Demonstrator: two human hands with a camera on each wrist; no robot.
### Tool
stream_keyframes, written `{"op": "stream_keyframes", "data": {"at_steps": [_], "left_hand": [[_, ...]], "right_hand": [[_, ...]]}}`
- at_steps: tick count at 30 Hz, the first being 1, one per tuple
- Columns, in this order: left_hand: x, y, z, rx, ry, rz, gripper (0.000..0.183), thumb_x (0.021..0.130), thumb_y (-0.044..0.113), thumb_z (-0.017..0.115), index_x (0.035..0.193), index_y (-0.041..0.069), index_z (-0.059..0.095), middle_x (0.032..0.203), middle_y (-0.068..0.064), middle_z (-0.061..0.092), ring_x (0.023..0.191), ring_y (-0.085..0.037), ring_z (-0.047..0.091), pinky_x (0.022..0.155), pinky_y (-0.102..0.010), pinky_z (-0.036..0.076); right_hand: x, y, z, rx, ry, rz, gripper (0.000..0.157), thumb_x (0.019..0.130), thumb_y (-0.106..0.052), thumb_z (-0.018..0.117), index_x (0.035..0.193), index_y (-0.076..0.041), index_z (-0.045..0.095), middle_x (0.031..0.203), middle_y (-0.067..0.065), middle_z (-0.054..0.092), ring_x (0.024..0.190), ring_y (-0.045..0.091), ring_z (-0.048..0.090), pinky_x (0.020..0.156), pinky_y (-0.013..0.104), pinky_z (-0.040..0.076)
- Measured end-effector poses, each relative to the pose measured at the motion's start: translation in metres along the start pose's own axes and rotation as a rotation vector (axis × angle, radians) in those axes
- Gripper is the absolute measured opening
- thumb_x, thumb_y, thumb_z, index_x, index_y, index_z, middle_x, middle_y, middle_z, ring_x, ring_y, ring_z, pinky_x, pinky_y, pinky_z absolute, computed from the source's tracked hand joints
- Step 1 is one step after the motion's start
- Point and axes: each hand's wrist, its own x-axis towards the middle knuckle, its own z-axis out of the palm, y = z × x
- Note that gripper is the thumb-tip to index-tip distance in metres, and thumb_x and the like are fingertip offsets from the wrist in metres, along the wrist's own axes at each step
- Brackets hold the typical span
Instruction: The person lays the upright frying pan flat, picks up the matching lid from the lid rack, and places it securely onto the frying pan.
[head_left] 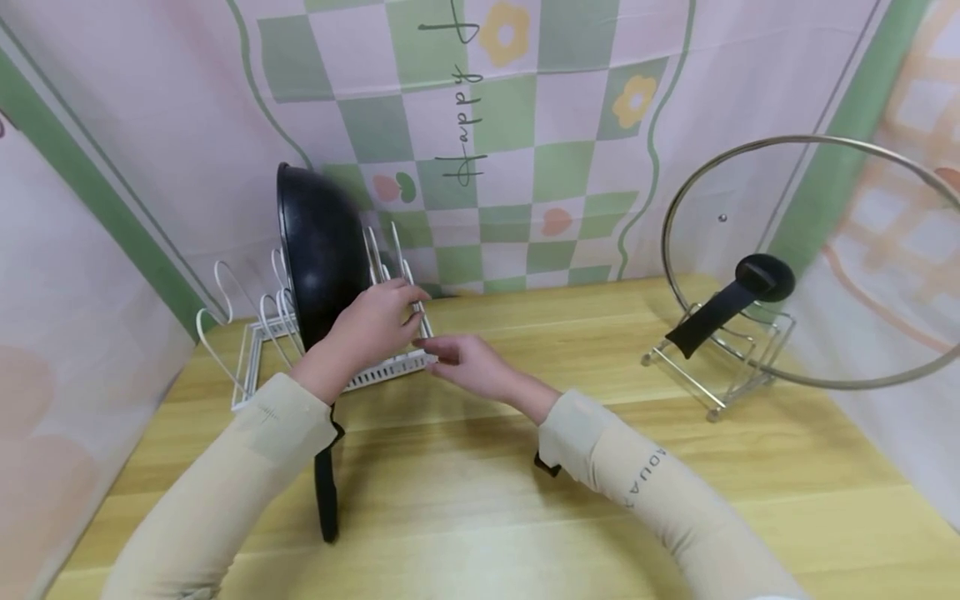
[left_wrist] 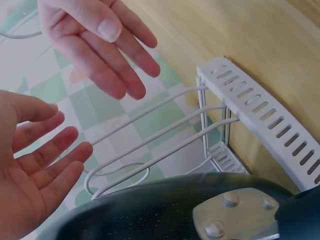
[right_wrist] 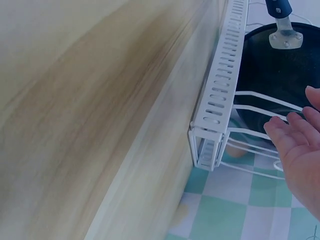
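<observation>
A black frying pan [head_left: 318, 242] stands on its side in a white wire rack [head_left: 390, 367], its handle [head_left: 326, 496] pointing toward me. My left hand [head_left: 375, 329] is in front of the pan, beside the rack's right-hand wire loops. In the left wrist view that left hand [left_wrist: 42, 172] has loosely spread fingers and nothing in them. Close to the rack's right end is my right hand [head_left: 472, 367]. The right wrist view has this right hand [right_wrist: 300, 145] with fingers extended near the wire loops [right_wrist: 260, 112], holding nothing.
On the right, a glass lid [head_left: 813, 383] with a metal rim and black knob handle [head_left: 765, 279] leans in a small wire stand [head_left: 720, 400]. A patterned cloth [head_left: 510, 158] hangs behind the wooden table [head_left: 465, 517], and more cloth hangs at both sides.
</observation>
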Motion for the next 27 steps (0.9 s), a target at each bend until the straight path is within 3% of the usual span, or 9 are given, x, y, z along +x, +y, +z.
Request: {"op": "stream_keyframes", "data": {"at_steps": [8, 18, 27], "left_hand": [[-0.008, -0.001, 0.005, -0.067, -0.11, 0.032, 0.027, 0.098, 0.008, 0.062, 0.122, 0.001, 0.071, 0.119, -0.014, 0.07, 0.11, -0.029, 0.065, 0.092, -0.044, 0.054], [-0.027, -0.015, 0.003, -0.156, -0.158, 0.036, 0.023, 0.098, 0.008, 0.065, 0.12, 0.005, 0.073, 0.117, -0.01, 0.072, 0.106, -0.028, 0.067, 0.09, -0.045, 0.056], [-0.036, -0.023, -0.001, -0.238, -0.241, 0.112, 0.02, 0.098, 0.006, 0.067, 0.117, 0.006, 0.074, 0.11, -0.005, 0.074, 0.098, -0.02, 0.069, 0.086, -0.041, 0.057]], "right_hand": [[-0.006, -0.004, 0.005, -0.004, -0.017, -0.017, 0.038, 0.1, -0.002, 0.062, 0.136, 0.009, 0.058, 0.139, 0.023, 0.059, 0.127, 0.037, 0.059, 0.103, 0.033, 0.048], [-0.009, -0.007, 0.011, 0.006, -0.04, -0.06, 0.037, 0.1, -0.001, 0.063, 0.135, 0.008, 0.059, 0.137, 0.021, 0.06, 0.123, 0.033, 0.062, 0.099, 0.028, 0.05], [-0.008, -0.009, 0.019, -0.002, -0.075, -0.093, 0.034, 0.1, 0.001, 0.063, 0.133, 0.008, 0.061, 0.137, 0.02, 0.061, 0.125, 0.031, 0.061, 0.099, 0.027, 0.05]]}}
